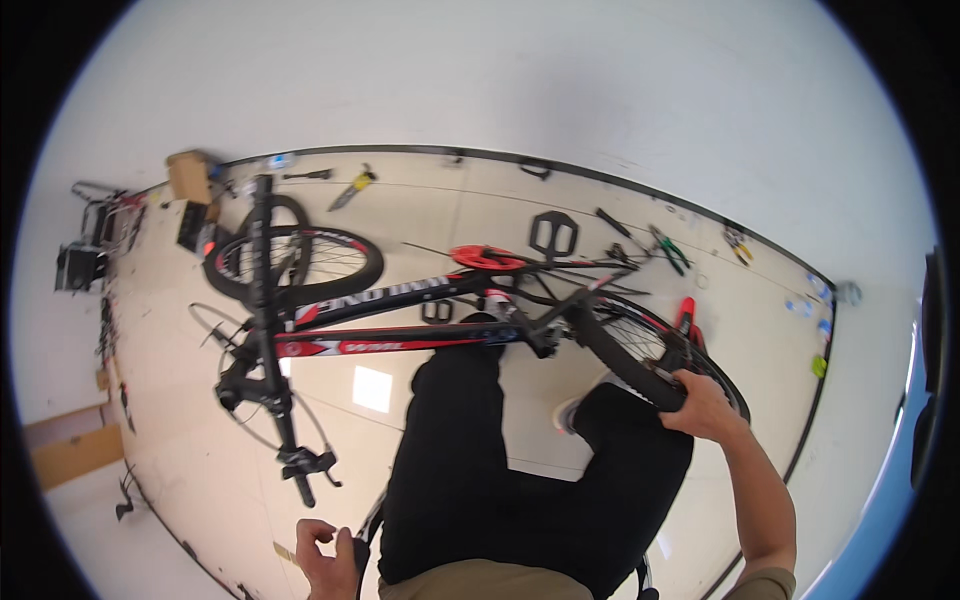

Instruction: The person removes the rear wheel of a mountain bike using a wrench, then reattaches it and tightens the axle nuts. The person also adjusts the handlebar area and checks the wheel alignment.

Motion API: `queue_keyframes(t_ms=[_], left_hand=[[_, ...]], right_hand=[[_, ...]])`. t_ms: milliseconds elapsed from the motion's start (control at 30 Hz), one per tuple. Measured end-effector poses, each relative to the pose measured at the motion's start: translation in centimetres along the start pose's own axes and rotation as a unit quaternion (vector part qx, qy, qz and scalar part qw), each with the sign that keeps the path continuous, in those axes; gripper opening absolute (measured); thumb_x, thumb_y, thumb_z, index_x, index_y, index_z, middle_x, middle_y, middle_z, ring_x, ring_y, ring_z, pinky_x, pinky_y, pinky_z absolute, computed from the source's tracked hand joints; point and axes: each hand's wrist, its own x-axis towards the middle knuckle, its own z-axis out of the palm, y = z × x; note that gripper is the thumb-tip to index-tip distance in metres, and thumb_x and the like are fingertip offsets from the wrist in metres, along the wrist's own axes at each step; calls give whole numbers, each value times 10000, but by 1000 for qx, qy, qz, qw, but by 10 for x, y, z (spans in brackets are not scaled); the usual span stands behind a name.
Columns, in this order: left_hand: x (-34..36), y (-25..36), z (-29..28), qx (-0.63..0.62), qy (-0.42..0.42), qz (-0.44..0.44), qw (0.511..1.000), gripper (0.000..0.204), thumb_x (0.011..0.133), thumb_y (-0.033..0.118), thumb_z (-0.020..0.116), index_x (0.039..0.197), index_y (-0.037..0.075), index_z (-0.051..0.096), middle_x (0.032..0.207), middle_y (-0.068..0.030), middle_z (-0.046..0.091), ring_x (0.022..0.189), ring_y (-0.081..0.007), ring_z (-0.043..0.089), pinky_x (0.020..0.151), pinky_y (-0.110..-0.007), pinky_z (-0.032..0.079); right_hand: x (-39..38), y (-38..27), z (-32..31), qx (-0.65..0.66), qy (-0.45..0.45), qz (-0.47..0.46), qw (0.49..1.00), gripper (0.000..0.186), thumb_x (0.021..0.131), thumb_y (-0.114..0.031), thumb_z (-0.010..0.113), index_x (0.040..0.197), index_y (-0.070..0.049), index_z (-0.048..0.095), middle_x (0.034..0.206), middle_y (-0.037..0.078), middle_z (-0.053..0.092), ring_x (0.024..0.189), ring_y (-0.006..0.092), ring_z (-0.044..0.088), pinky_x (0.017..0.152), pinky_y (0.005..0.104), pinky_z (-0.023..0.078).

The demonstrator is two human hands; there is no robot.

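A black and red bicycle frame (390,295) stretches across in front of me, its handlebar (262,290) at the left and a red chainring (487,257) near the middle. My right hand (705,408) is closed around the tyre of the bicycle wheel (630,355) at the right end of the frame. The fingers' far side is hidden behind the tyre. Low at the left, my left hand (325,562) is held apart from the bicycle, with fingers curled toward the thumb. Whatever may be between those fingertips is too small to make out.
Loose wheels (330,262) lie at the left behind the handlebar. Along the far wall are a yellow-headed tool (352,187), a black pedal (553,236), green-handled pliers (670,250) and yellow-handled pliers (738,245). Plastic bottles (800,308) lie at the right; a cardboard box (190,177) stands far left.
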Motion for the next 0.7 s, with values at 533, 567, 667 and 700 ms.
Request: queue_keyframes(t_ms=[533, 567, 667, 700], left_hand=[[62, -111, 59, -232, -132, -22, 964, 145, 1034, 136, 497, 948, 19, 498, 765, -55, 579, 679, -123, 573, 630, -283, 486], [61, -103, 60, -264, -120, -30, 957, 140, 1041, 152, 488, 975, 29, 474, 737, -49, 567, 631, -121, 559, 602, -285, 484], [62, -113, 67, -248, -97, -5, 964, 188, 1070, 240, 454, 971, 82, 434, 687, -16, 489, 501, -95, 491, 450, -251, 413], [61, -120, 70, -284, -80, -16, 955, 195, 1076, 270, 457, 993, 93, 447, 678, 15, 445, 472, -62, 432, 411, -229, 350]], right_hand=[[5, 15, 1, -22, 36, -72, 996, 476, 629, -342, 721, 979, -21, 676, 903, 209, 695, 915, 377, 674, 829, 432, 536], [6, 17, 0, -26, 38, -69, 997, 468, 629, -342, 721, 968, -24, 674, 898, 208, 694, 909, 375, 675, 826, 431, 537], [1, 27, 8, -39, 61, -61, 996, 451, 636, -342, 724, 951, -26, 662, 887, 203, 690, 891, 368, 679, 811, 428, 544], [-2, 31, 13, -46, 80, -53, 994, 462, 649, -350, 730, 973, -28, 664, 895, 198, 695, 890, 370, 683, 826, 428, 548]])
